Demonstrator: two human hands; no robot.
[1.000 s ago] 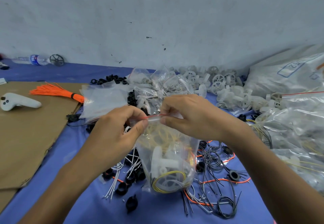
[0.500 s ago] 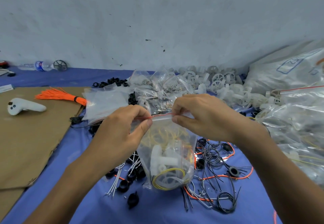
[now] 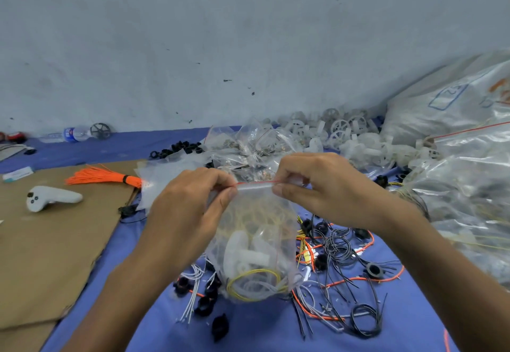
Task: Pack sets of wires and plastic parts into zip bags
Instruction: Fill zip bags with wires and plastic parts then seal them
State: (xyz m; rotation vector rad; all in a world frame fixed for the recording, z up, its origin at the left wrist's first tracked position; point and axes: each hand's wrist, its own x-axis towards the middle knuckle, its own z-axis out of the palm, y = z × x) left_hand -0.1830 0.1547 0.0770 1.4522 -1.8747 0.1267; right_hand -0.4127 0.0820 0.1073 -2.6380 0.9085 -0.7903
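Grips (image 3: 190,208) (image 3: 320,186) tight on zip bag (image 3: 256,230) seal (image 3: 255,184)

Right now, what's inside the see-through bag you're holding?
The zip bag holds white plastic parts and a coiled yellow wire at the bottom. The left hand covers its upper left corner, hiding whatever is there.

Clear zip bag (image 3: 255,244) with red seal, yellow wire (image 3: 252,282) inside; blue cloth (image 3: 262,332), orange tassel (image 3: 102,176).

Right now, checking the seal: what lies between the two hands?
The red-edged closure strip of the zip bag, pinched by left hand and right hand; head view.
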